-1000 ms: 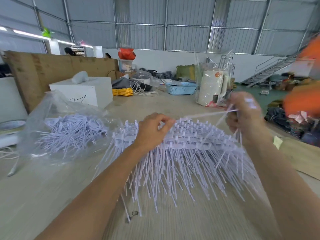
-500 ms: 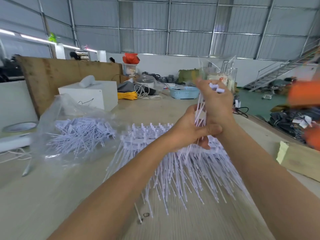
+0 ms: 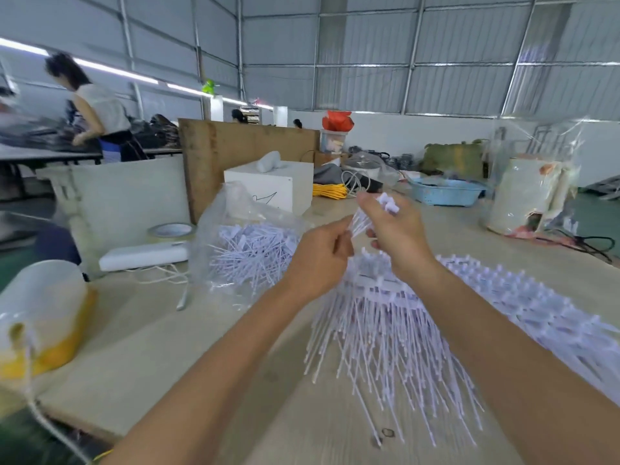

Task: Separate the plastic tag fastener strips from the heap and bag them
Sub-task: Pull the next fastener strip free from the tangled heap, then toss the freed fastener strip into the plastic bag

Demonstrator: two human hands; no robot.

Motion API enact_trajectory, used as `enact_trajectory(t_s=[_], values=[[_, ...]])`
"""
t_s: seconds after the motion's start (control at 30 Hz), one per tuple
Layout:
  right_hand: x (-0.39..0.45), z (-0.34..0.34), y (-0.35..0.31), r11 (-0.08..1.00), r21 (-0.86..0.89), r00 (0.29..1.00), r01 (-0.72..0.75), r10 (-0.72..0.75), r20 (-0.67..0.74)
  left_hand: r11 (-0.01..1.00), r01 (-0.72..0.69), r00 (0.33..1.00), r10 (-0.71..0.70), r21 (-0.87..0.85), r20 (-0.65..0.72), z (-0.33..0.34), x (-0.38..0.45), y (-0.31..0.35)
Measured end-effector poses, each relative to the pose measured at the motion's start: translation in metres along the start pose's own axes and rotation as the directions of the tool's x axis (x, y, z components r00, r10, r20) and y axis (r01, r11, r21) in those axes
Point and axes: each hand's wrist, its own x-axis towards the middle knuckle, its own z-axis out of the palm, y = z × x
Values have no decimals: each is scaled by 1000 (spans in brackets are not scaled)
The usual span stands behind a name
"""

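Heap [image 3: 419, 330] of fastener strips covers wooden table [image 3: 167, 347], warehouse hall.

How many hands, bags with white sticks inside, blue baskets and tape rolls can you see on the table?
Hands: 2, the left hand and the right hand, both holding one fastener strip.
Clear plastic bag of fastener strips: 1.
Blue basket: 1.
Tape roll: 1.
Total: 5.

heap [image 3: 402, 330] cut off at right edge; strip [image 3: 360, 223] mostly hidden by hands
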Motion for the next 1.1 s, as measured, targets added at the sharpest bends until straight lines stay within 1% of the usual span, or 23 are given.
enact_trajectory(t_s=[0.1, 0.17, 0.23, 0.27, 0.3, 0.33, 0.4, 0.43, 0.5, 0.53, 0.6, 0.67, 0.7, 0.77, 0.9, 0.93, 0.97, 1.03, 1.1], values=[[0, 30, 14, 998, -61, 990, -3, 12, 143, 988, 114, 993, -117, 108, 16, -28, -5, -35], [0, 48, 26, 985, -173, 975, 17, 22, 222, 952, 223, 974, -226, 209, -9, -48, -9, -62], [-3, 61, 35, 934, -329, 959, 135, -39, 282, 890, 335, 940, -336, 309, -52, -66, -11, -86], [-3, 67, 38, 893, -391, 934, 223, -82, 347, 850, 384, 919, -388, 361, -64, -73, -11, -95], [-1, 73, 43, 837, -449, 894, 312, -99, 437, 808, 415, 901, -428, 417, -67, -78, -11, -102], [-1, 78, 47, 769, -508, 848, 387, -80, 525, 772, 431, 887, -459, 468, -60, -80, -10, -107], [1, 87, 52, 631, -632, 775, 450, 76, 628, 746, 429, 873, -487, 509, -23, -79, -5, -114], [2, 89, 54, 566, -690, 760, 451, 162, 630, 748, 425, 871, -492, 509, -4, -75, -1, -117], [9, 88, 60, 478, -759, 762, 442, 246, 599, 741, 425, 862, -506, 520, 17, -66, 7, -122], [12, 88, 61, 443, -785, 776, 433, 259, 575, 731, 425, 857, -515, 534, 24, -60, 11, -123], [19, 85, 63, 380, -841, 824, 384, 270, 498, 724, 397, 867, -498, 564, 29, -50, 19, -122], [21, 82, 63, 347, -892, 879, 289, 274, 391, 729, 350, 891, -454, 589, 32, -40, 26, -123], [21, 81, 62, 351, -901, 893, 254, 271, 358, 725, 326, 898, -438, 606, 40, -35, 28, -124], [22, 80, 58, 393, -895, 917, 210, 239, 319, 717, 292, 910, -412, 632, 46, -26, 31, -124], [29, 79, 56, 419, -895, 936, 150, 231, 265, 692, 238, 945, -327, 682, 2, -11, 35, -129], [30, 79, 55, 419, -896, 934, 147, 239, 265, 664, 214, 948, -318, 717, 12, -8, 34, -132], [30, 78, 56, 416, -897, 929, 149, 252, 271, 614, 172, 946, -321, 770, 45, -4, 32, -134], [30, 76, 59, 416, -897, 919, 148, 278, 280, 480, 86, 916, -383, 873, 120, 2, 26, -139], [29, 76, 61, 446, -885, 915, 134, 288, 284, 402, 57, 891, -433, 914, 135, 5, 25, -142]])
